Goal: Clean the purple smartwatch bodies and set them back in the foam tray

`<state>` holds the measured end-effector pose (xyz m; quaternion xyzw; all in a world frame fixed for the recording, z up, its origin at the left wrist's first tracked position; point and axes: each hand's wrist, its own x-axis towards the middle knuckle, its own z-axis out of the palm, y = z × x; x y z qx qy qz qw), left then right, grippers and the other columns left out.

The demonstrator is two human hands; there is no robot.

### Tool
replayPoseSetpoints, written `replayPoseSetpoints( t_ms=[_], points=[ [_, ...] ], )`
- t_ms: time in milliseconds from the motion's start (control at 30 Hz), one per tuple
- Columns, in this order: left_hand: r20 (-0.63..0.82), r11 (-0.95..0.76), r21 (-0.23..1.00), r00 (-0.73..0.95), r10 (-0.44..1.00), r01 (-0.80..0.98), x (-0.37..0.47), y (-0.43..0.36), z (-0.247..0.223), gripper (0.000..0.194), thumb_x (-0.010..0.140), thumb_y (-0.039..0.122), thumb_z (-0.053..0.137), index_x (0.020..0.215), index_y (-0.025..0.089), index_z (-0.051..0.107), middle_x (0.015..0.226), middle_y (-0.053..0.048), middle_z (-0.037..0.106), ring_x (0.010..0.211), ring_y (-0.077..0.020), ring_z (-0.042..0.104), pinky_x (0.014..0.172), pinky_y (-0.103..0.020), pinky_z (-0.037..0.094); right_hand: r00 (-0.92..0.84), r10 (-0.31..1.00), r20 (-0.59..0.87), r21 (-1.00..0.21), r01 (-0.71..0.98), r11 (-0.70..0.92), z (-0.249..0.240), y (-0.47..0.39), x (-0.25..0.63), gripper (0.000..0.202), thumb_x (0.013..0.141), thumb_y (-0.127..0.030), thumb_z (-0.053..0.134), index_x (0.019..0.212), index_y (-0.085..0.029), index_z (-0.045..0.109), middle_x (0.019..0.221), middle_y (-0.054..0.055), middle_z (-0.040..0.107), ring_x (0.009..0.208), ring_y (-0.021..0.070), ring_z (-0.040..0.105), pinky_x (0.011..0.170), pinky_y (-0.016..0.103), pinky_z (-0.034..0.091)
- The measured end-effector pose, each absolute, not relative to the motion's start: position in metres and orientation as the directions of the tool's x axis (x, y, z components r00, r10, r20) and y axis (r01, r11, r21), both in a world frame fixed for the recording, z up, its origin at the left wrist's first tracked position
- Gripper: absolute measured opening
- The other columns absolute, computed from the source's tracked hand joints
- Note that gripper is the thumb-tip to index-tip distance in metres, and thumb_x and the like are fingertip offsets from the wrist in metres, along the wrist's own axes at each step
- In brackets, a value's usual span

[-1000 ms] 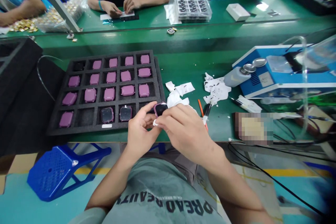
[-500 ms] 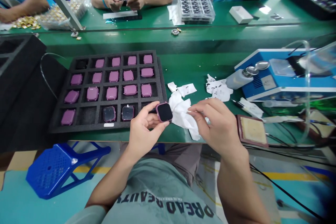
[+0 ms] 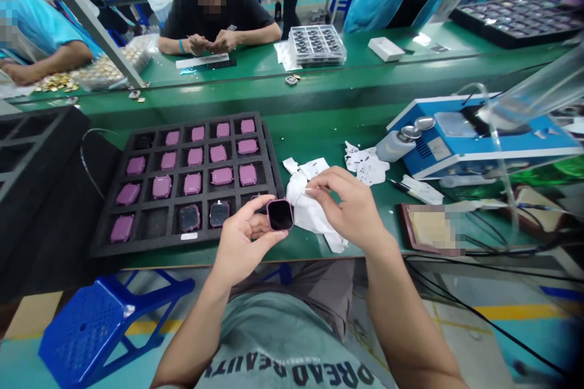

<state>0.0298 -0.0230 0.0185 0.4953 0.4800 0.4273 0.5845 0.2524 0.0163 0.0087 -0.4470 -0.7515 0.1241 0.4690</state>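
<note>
My left hand grips a purple smartwatch case by its edges, its black screen facing up. To the right, my right hand is closed in a pinch above a crumpled white cloth. Something small and white shows at its fingertips, too small to name. On the left lies a black foam tray whose compartments hold several purple watch cases, most with the back up. Two in the front row show dark screens. A small white label sits on the tray's front edge.
A pump bottle stands before a blue and white machine. A sponge in a brown holder, a pen-like tool and cables lie at right. Across the bench a person works near stacked clear trays. A blue stool is below left.
The view has tilted up. My right hand has come closer to the watch case, which my left hand still holds.
</note>
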Motion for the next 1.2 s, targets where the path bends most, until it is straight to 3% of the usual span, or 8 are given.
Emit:
replayPoseSetpoints(
  t_ms=[300, 433, 567, 800, 1033, 1200],
  points=[
    [-0.136, 0.147, 0.988, 0.168, 0.976, -0.052, 0.031, -0.023, 0.016, 0.067, 0.072, 0.023, 0.091, 0.133, 0.013, 0.066, 0.080, -0.004, 0.081, 0.074, -0.0173, 0.077, 0.076, -0.025, 0.062, -0.252, 0.778, 0.575, -0.633, 0.465, 0.619, 0.023, -0.023, 0.237, 0.014, 0.102, -0.015, 0.059, 0.095, -0.022, 0.068, 0.089, 0.004, 0.071, 0.083, 0.0182, 0.067, 0.074, 0.033, 0.053],
    [-0.121, 0.133, 0.990, 0.189, 0.974, -0.048, 0.030, -0.022, 0.018, 0.067, 0.070, 0.021, 0.091, 0.132, 0.013, 0.066, 0.078, -0.002, 0.080, 0.072, -0.0160, 0.077, 0.075, -0.024, 0.061, -0.358, 0.740, 0.569, -0.509, 0.554, 0.659, 0.030, -0.011, 0.224, 0.017, 0.104, -0.018, 0.055, 0.095, -0.022, 0.069, 0.092, 0.006, 0.073, 0.088, 0.0207, 0.067, 0.079, 0.037, 0.051],
    [-0.116, 0.122, 0.992, 0.169, 0.979, -0.027, 0.031, -0.022, 0.019, 0.064, 0.070, 0.021, 0.091, 0.130, 0.014, 0.068, 0.078, -0.002, 0.080, 0.072, -0.0171, 0.077, 0.074, -0.025, 0.061, -0.323, 0.765, 0.557, -0.404, 0.699, 0.590, 0.029, 0.020, 0.227, 0.015, 0.103, -0.019, 0.058, 0.093, -0.020, 0.070, 0.092, 0.007, 0.073, 0.088, 0.0232, 0.065, 0.077, 0.039, 0.046],
    [-0.129, 0.138, 0.990, 0.173, 0.976, -0.041, 0.032, -0.023, 0.017, 0.065, 0.070, 0.020, 0.090, 0.131, 0.013, 0.068, 0.077, -0.002, 0.079, 0.072, -0.0164, 0.076, 0.073, -0.024, 0.060, -0.240, 0.785, 0.571, -0.528, 0.625, 0.575, 0.027, 0.003, 0.245, 0.013, 0.102, -0.017, 0.058, 0.093, -0.022, 0.064, 0.087, 0.005, 0.068, 0.084, 0.0211, 0.063, 0.075, 0.036, 0.049],
    [-0.143, 0.156, 0.986, 0.192, 0.971, -0.055, 0.033, -0.021, 0.017, 0.067, 0.070, 0.020, 0.090, 0.133, 0.013, 0.067, 0.076, -0.001, 0.077, 0.069, -0.0142, 0.072, 0.069, -0.021, 0.057, -0.398, 0.691, 0.603, -0.334, 0.661, 0.672, 0.034, -0.026, 0.216, 0.016, 0.101, -0.013, 0.056, 0.095, -0.022, 0.067, 0.091, 0.006, 0.072, 0.085, 0.0228, 0.059, 0.074, 0.039, 0.044],
    [-0.131, 0.141, 0.990, 0.213, 0.968, -0.032, 0.031, -0.023, 0.018, 0.060, 0.071, 0.017, 0.088, 0.128, 0.015, 0.070, 0.081, -0.002, 0.079, 0.076, -0.0167, 0.076, 0.077, -0.024, 0.060, -0.308, 0.754, 0.580, -0.394, 0.704, 0.590, 0.022, 0.010, 0.214, 0.018, 0.104, -0.017, 0.054, 0.093, -0.021, 0.068, 0.092, 0.008, 0.071, 0.088, 0.0243, 0.058, 0.078, 0.039, 0.043]
  ],
)
